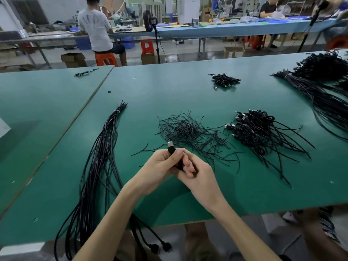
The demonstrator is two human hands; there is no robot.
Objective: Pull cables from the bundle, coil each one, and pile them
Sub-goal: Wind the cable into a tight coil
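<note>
Both bare forearms enter from the bottom edge and converge mid-frame, the 2 hands meeting over the tabletop (244, 194). Left hand (160, 166): palm turned inward, fingers curled, thumb pressed on a black cable (171, 150), its plug end sticking up past the thumb. Right hand (197, 176): touching the left, fingers curled round the lower part of the same cable. Both wrists roughly straight.

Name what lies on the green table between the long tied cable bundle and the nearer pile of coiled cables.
The head view shows a loose heap of short black wire pieces between the bundle and the pile.
</note>
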